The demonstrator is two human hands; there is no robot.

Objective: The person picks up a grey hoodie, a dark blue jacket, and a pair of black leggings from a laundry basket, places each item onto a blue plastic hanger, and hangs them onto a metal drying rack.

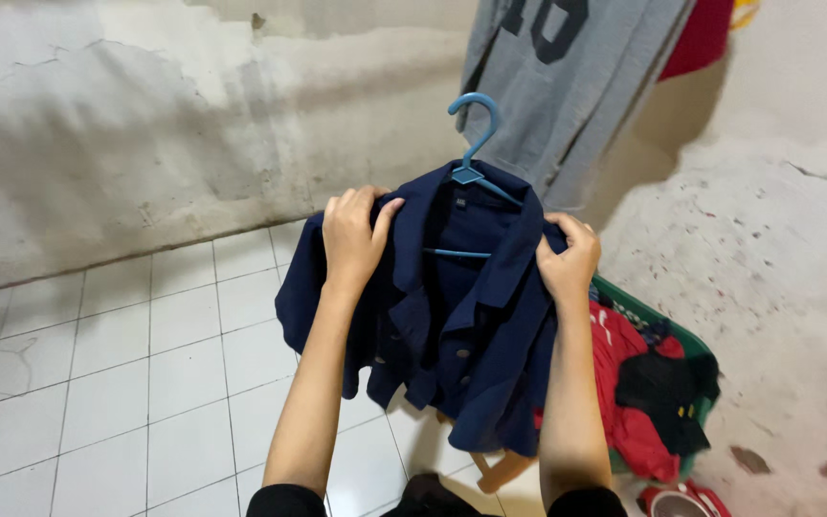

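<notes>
Floor (126, 373): I see white square tiles with grey joints, running up to the stained wall.
Basket (696, 343): a green laundry basket stands on the floor at my right, holding red and black clothes (638, 383).
Wooden piece (500, 471): a pale wooden leg-like part rests on the tiles beside the basket; I cannot tell what it belongs to.
Red-and-white object (681, 500): lies at the bottom edge, cut off.
</notes>
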